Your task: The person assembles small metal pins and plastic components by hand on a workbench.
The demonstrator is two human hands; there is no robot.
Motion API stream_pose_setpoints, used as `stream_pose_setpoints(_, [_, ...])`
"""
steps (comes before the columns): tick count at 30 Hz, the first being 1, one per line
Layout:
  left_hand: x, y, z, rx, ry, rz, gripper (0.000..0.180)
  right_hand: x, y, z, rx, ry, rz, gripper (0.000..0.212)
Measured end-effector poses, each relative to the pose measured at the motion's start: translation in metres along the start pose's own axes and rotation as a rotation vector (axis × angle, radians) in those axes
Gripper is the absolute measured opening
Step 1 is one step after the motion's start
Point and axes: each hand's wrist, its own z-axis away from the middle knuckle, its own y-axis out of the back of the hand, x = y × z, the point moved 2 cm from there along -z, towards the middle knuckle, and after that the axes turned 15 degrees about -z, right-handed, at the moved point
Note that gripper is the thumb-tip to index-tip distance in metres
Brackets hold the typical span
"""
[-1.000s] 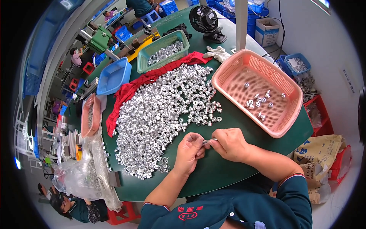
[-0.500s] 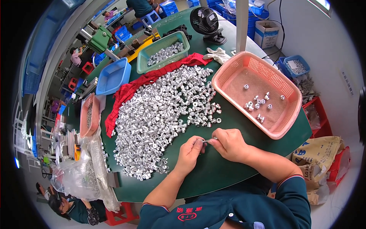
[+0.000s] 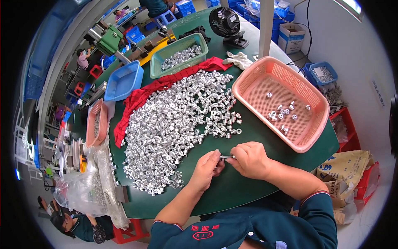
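Rod (image 3: pixel 226 157) lies crosswise, long axis running left-right.

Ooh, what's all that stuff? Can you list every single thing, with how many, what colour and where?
Table: one, green, centre
Metal parts: too many to count, silver, mostly piled on top
Red cloth: one, red checked, along the pile's far side
Big pink basket: one, pink, right
Small pink basket: one, pink, left
Green basket: one, pale green, behind the cloth
Blue tray: one, blue, beside that
Fan: one, black, far end
Glove: seemingly one, white, near the fan
Machine: one, green, far left
Plastic bag: at least one, clear, left
Sack: at least one, tan, right
Other people: several, mixed clothing, left and background
Background bits: many, mixed colours, too small to tell
Thin piece: one, grey, pinched between both grips
Left grip: one, bare, front centre
Right grip: one, bare, beside it
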Motion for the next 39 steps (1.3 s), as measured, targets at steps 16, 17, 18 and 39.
stream_pose_setpoints(16, [0.019,-0.01,-0.004,0.375,-0.999,-1.139,0.012,0.017,-0.008,0.008,-0.056,-1.396,-1.553,0.034])
stream_pose_setpoints(17, [0.019,-0.009,-0.003,0.38,-0.936,-1.088,0.011,0.015,-0.009,0.008,-0.073,-1.446,-1.571,0.034])
stream_pose_setpoints(18, [0.02,-0.008,-0.003,0.386,-0.877,-1.037,0.011,0.015,-0.009,0.007,-0.074,-1.444,-1.568,0.034])
stream_pose_setpoints(39, [0.002,-0.009,-0.009,-0.002,0.117,-0.003,0.046,0.006,-0.01,0.002,-0.049,-0.012,-0.009,0.028])
